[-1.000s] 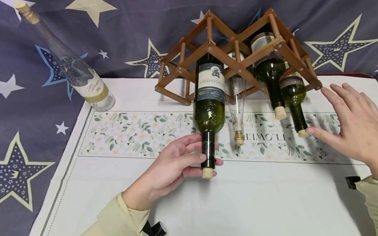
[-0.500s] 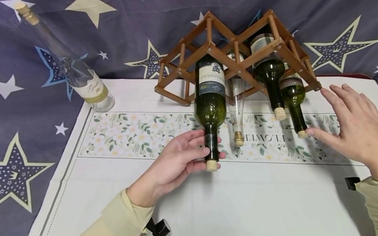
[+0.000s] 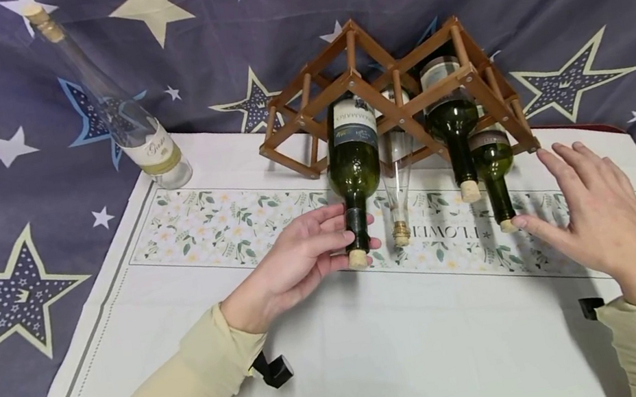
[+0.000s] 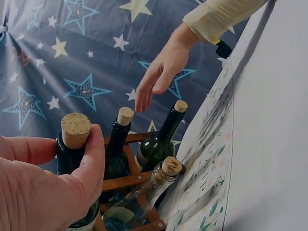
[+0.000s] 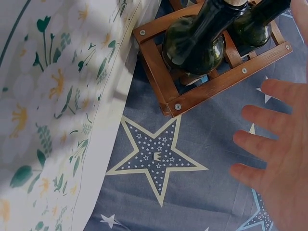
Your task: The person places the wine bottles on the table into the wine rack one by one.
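Blue-labelled green bottle (image 3: 354, 165), smooth rounded glass with a grainy cork (image 3: 358, 259), slants from the far latticed wooden rack (image 3: 352, 82), left hand (image 3: 305, 256) grasping its slim neck; right hand (image 3: 610, 214), fingers loosely extended, is just beside the rack's right end.

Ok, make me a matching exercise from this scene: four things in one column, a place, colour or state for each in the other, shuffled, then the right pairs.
Things
1. left hand
2. right hand
3. wooden rack
4. leftmost bottle in the head view

Places, colours and states
A. stands upright outside the rack
B. grips nothing, thumb spread from the fingers
C. brown, built of crossing bars
D. holds a green bottle by its neck

Pairs: 1-D, 2-B, 3-C, 4-A
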Demonstrator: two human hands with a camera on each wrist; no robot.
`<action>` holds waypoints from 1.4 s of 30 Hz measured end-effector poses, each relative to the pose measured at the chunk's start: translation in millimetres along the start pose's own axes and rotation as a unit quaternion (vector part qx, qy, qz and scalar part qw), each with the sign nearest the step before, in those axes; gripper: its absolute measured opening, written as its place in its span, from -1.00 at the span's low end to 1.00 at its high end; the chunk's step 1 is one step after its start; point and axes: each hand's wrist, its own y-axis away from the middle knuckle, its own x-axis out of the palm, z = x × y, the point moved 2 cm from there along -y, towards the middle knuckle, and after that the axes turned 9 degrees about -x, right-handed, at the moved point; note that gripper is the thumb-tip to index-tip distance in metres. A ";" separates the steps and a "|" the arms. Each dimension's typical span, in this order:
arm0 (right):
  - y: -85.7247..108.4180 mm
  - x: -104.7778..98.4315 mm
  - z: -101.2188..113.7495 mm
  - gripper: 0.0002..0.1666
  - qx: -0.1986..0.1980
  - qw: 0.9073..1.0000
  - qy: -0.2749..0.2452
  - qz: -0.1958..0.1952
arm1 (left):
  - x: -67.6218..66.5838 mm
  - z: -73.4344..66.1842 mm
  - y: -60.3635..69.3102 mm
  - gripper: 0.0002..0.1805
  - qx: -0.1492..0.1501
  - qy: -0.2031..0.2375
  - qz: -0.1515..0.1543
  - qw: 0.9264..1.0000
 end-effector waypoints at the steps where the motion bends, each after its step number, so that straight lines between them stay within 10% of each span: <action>1: -0.1 0.0 0.3 0.25 0.002 1.000 -0.001 0.002 | -0.2 -0.7 -1.2 -0.25 0.000 0.005 0.001 1.000; 42: 3.0 5.0 -3.7 0.26 0.059 0.993 0.014 0.102 | -8.9 -20.2 -33.1 -0.41 0.018 0.044 -0.001 0.999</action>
